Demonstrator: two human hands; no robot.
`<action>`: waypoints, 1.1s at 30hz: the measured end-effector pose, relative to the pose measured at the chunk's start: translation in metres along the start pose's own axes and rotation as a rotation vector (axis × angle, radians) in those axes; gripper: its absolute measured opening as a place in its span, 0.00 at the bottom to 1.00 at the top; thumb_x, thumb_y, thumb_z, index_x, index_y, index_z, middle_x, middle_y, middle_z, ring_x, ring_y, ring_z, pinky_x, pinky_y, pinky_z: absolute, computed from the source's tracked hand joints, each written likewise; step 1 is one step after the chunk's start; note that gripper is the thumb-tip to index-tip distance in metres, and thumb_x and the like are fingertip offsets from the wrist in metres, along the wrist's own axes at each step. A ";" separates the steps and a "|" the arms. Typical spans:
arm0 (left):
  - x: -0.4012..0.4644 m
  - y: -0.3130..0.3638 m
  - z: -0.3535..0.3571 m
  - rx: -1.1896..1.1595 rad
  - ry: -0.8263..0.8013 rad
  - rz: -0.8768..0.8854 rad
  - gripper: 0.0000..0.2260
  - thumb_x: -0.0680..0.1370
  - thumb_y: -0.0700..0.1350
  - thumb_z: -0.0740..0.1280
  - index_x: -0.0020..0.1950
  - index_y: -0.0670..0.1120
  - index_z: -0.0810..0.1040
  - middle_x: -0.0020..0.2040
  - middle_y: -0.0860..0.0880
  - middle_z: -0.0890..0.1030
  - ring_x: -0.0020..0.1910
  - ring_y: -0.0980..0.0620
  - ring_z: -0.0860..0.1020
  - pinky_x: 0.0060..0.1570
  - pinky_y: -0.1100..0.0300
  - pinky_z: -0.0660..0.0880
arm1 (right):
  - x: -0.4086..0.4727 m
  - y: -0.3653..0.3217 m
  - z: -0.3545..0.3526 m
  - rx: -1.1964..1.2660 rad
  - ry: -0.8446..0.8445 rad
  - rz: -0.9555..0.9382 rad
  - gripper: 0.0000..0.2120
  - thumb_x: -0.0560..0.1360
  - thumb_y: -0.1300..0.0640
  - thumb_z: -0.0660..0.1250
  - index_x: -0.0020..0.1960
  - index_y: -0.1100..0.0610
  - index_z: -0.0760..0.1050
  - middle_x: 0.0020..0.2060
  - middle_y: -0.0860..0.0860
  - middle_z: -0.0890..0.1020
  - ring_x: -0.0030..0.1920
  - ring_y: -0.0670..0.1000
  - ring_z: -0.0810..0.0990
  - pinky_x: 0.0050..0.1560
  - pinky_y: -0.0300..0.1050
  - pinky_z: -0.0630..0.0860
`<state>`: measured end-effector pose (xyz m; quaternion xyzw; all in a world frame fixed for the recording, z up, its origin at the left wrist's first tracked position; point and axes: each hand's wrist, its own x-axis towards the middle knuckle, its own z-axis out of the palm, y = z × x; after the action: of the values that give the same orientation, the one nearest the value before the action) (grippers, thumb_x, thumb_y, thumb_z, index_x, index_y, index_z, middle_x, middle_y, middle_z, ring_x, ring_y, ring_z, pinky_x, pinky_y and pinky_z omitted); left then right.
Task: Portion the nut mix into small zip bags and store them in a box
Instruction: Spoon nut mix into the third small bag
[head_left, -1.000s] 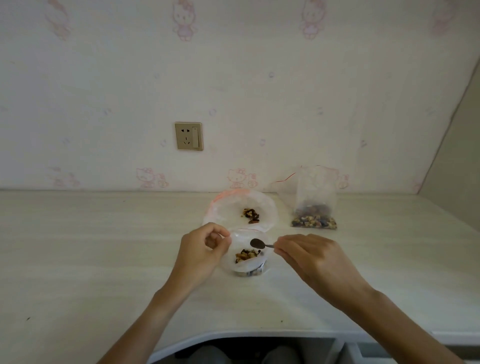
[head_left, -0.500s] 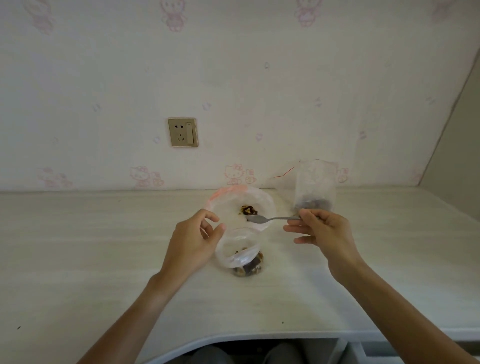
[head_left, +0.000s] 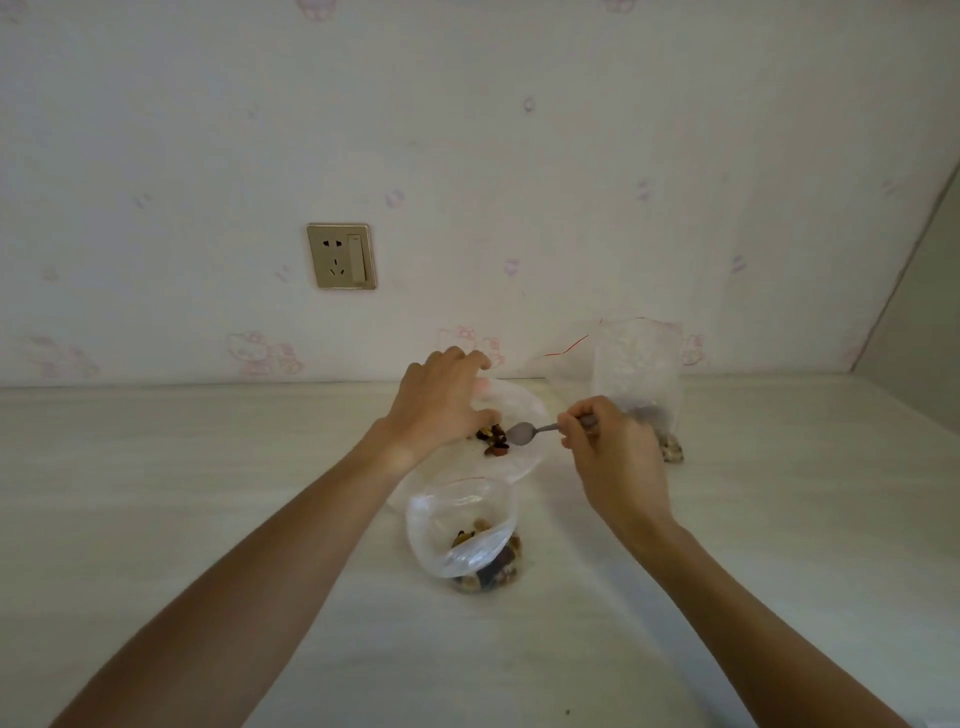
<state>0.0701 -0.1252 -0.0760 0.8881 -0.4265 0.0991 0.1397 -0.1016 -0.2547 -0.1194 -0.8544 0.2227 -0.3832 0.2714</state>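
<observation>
Two hands have shifted from the near bag to the far one within the last second. A moment ago the left hand pinched open the mouth of the small zip bag while the spoon tipped nuts in; now that bag stands alone on the tabletop, mouth gaping, unsealed, a modest heap of nut mix at its bottom. The left hand rests with curled fingers on the edge of the larger clear bag lying farther back, apparently holding it, just beside its remaining nuts. The right hand pinches the spoon by its handle, bowl almost touching those nuts. I judge another scoop is starting, so this portion is unfinished. A third bag of mix stands behind the right hand; no box is visible.
</observation>
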 end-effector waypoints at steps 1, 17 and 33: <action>0.005 0.000 0.001 0.002 -0.019 -0.017 0.26 0.77 0.58 0.73 0.72 0.51 0.74 0.66 0.49 0.77 0.64 0.45 0.77 0.58 0.52 0.71 | 0.000 0.000 0.003 -0.106 0.001 -0.093 0.09 0.83 0.52 0.65 0.51 0.56 0.79 0.34 0.49 0.83 0.31 0.50 0.81 0.31 0.50 0.79; 0.020 -0.008 0.002 -0.283 -0.119 0.026 0.20 0.81 0.50 0.70 0.40 0.35 0.72 0.39 0.41 0.74 0.38 0.46 0.70 0.39 0.53 0.65 | 0.004 0.013 0.046 0.297 -0.029 0.319 0.06 0.82 0.55 0.67 0.47 0.52 0.80 0.38 0.44 0.86 0.31 0.44 0.84 0.34 0.31 0.75; 0.010 -0.013 0.014 -0.396 -0.055 0.035 0.17 0.83 0.50 0.68 0.39 0.43 0.68 0.35 0.50 0.71 0.34 0.49 0.67 0.36 0.54 0.63 | 0.006 0.010 0.053 0.452 -0.032 0.458 0.08 0.83 0.56 0.66 0.48 0.56 0.81 0.38 0.46 0.87 0.31 0.51 0.85 0.37 0.35 0.77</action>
<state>0.0867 -0.1293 -0.0879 0.8381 -0.4567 -0.0087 0.2982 -0.0582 -0.2503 -0.1521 -0.7060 0.3142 -0.3383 0.5370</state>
